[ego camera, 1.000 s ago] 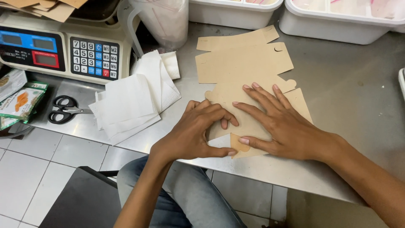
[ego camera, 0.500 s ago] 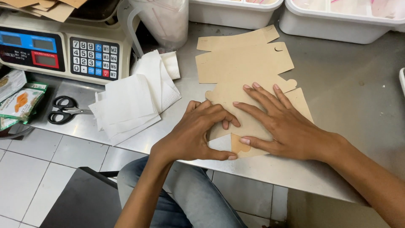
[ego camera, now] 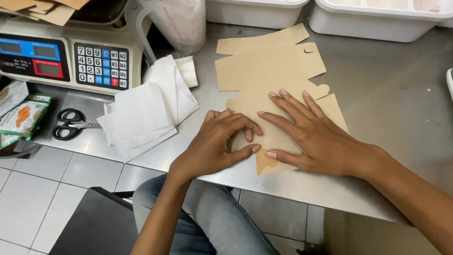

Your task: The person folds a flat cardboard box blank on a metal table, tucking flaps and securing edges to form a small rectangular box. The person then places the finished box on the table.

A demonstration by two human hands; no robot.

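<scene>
Near the steel surface's [ego camera: 387, 108] front edge, the right hand [ego camera: 321, 137] lay spread flat on the brown die-cut cardboard blank [ego camera: 269, 71] while the left hand's [ego camera: 214, 144] grip pinched its edge.

— What surface fills the frame?
— A brushed stainless-steel counter [ego camera: 387, 108], softly lit from above, a few dull smudges on it.

— And beneath it?
— A floor of pale grey square tiles [ego camera: 33, 189] with darker grout lines, seen past the counter's front edge.

— Any furniture?
— A dark chair seat [ego camera: 94, 226] at the bottom left, just beside the counter.
</scene>
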